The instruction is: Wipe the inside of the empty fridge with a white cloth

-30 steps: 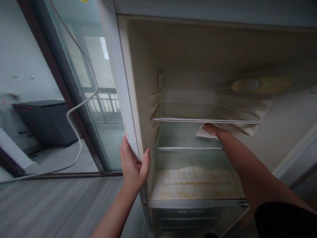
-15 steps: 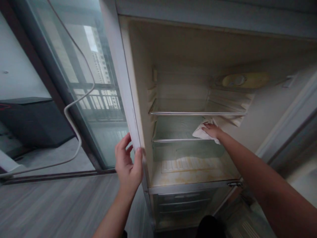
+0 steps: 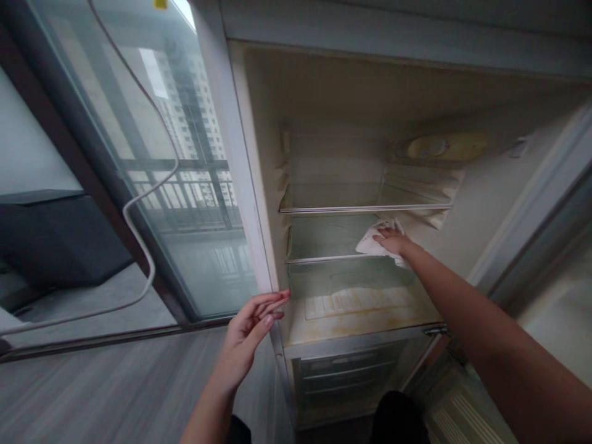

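Inside the open refrigerator, my right hand lies over a white cloth, its fingers on top of it. The cloth rests on the right part of the lower glass shelf, with one corner hanging over the front edge. My left hand is by the refrigerator's left front edge, fingers loosely stretched toward the compartment and thumb apart, holding nothing. Whether its fingertips touch the frame I cannot tell. Yellowish stains mark the compartment floor below.
Above is another glass shelf, and a yellowed lamp cover sits on the right wall. Drawers lie below. The opened door stands right. A white cable hangs before the glass door at left.
My left hand has let go of the refrigerator's side edge and moved down and right, its fingers now pointing inward. My right hand with the cloth has barely shifted. The view has tilted slightly.
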Available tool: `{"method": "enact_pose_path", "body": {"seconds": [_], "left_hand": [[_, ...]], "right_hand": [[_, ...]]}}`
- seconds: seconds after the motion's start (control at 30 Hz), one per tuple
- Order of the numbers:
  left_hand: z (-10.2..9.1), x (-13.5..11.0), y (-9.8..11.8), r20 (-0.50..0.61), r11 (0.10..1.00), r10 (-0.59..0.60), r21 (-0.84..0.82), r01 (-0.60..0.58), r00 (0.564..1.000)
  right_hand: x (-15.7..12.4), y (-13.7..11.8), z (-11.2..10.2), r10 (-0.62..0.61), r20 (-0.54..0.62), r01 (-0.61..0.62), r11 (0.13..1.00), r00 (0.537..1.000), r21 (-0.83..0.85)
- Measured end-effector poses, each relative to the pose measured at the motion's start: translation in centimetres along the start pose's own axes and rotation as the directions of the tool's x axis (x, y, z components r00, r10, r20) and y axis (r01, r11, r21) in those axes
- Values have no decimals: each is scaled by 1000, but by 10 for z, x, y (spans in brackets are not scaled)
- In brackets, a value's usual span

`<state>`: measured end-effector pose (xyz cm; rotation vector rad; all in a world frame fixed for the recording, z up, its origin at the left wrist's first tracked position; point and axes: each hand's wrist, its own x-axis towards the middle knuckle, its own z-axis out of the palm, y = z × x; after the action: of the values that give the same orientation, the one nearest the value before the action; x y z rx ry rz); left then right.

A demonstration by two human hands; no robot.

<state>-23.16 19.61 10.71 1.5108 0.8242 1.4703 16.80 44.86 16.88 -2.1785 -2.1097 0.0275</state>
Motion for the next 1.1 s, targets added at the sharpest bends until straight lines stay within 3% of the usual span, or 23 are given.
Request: {"method": "enact_pose_path", "body": {"seconds": [0.17,0.27,0.4,0.5,0.6,0.67,0.7,0.77,0.8,0.83,0.87,1.0,1.1], "left_hand": [[28,11,-12,189,996,-89,3,90,978],[36,13,-20,205,991,-120,76,107,971],[18,3,-23,199,985,-154,109,135,968],[-3,-7,-22,81,970,-162,199,143,984],[-14,-12,-25,-76,931,-70,353,92,995],[-13,-11,-31,-199,845,90,533,31,976],[-12,-10,-35,-267,781,213,624,0,940],[-7,-8,-45,-376,675,477,736,-57,795],[-5,-5,-52,-409,658,562,748,-90,719],[-2,-3,-58,-426,662,603,739,-126,674],[1,0,-65,-425,674,612,722,-157,667],[11,10,-96,-362,657,559,742,-133,746],[14,12,-116,-420,669,531,741,-60,736]], "right_hand": [[-28,-26,2,-65,2,65,998,998,8],[-53,-41,9,-143,-56,143,990,988,1],[-83,-57,20,-203,-193,193,979,960,-70],[-95,-71,23,-233,-222,220,972,947,-80],[-97,-91,21,-292,-188,290,956,938,-40],[-96,-108,19,-354,-165,356,934,921,-13],[-95,-117,18,-385,-152,389,921,910,-1],[-92,-136,16,-442,-125,448,894,889,25],[-91,-145,16,-464,-116,471,882,878,35],[-89,-155,16,-487,-114,494,869,866,39],[-87,-164,16,-513,-117,520,853,850,38],[-74,-196,14,-613,-127,621,783,780,36],[-57,-213,13,-672,-77,677,733,736,69]]}}
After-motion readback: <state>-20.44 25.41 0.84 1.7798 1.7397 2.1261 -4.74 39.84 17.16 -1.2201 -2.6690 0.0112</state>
